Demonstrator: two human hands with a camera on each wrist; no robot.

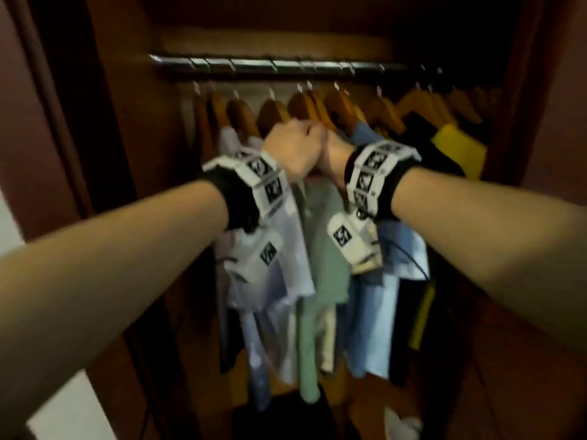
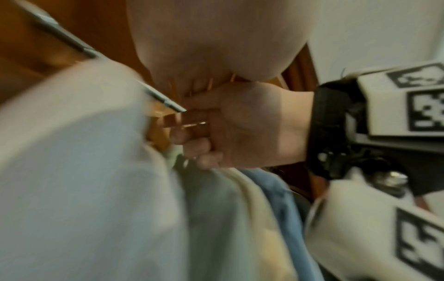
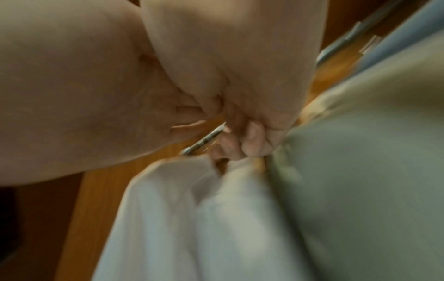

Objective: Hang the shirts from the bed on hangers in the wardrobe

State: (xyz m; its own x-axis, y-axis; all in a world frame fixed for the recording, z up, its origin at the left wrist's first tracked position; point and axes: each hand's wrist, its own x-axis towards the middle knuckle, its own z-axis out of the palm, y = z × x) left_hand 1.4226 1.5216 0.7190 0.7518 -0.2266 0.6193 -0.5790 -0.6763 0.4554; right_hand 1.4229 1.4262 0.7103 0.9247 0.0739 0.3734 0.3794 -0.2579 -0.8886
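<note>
Both hands meet just under the chrome rail (image 1: 270, 65) inside the wardrobe. My right hand (image 1: 333, 150) grips the neck of a wooden hanger (image 2: 165, 121), fingers (image 2: 192, 144) curled round the wood below its metal hook (image 2: 163, 99). My left hand (image 1: 293, 144) presses against the right one, fingers curled at the same hanger's top. A pale green shirt (image 1: 324, 249) hangs beneath the two hands. A white shirt (image 1: 295, 249) hangs close on its left. The picture is blurred and the hook's end is hidden.
A light blue shirt (image 1: 387, 265), a black garment and a yellow one (image 1: 460, 147) hang further right. Several bare wooden hangers (image 1: 241, 115) fill the rail. The wardrobe's dark brown side (image 1: 63, 90) stands at left. Dark things lie on its floor (image 1: 286, 414).
</note>
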